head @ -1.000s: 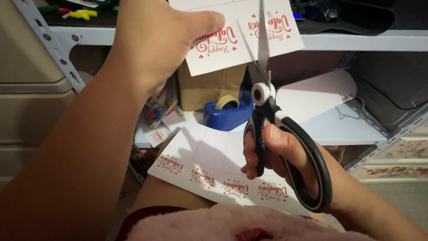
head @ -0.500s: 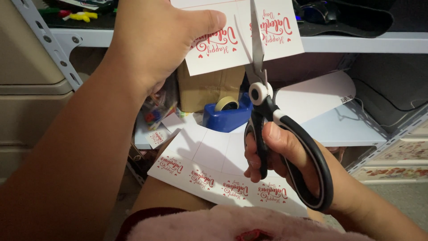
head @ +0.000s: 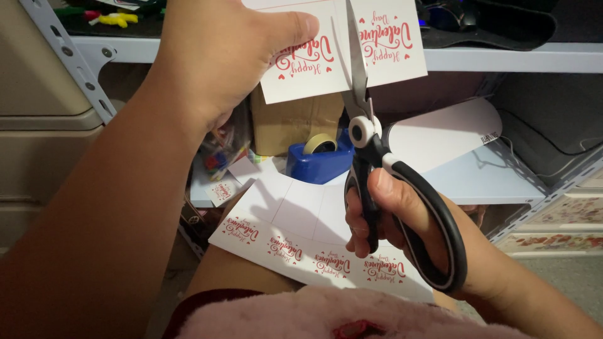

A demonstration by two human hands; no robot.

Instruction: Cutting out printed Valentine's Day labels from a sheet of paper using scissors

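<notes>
The left hand (head: 217,59) holds a white card (head: 339,53) with red script up in front of the shelf (head: 515,59), thumb and fingers closed on its left edge. The right hand (head: 402,216) grips black-handled scissors (head: 377,163), fingers closed through the loops. The blades point upward and run into the card between two printed designs; they look nearly closed. The cut appears to have passed most of the way up the visible card, though the top of the card is out of frame, so how much remains uncut cannot be told. Below, a sheet (head: 301,232) with a row of the same red designs lies on the person's lap, apparently uncut along that row. A blue tape dispenser (head: 320,160) and a cardboard box (head: 295,122) sit on the lower shelf behind.
</notes>
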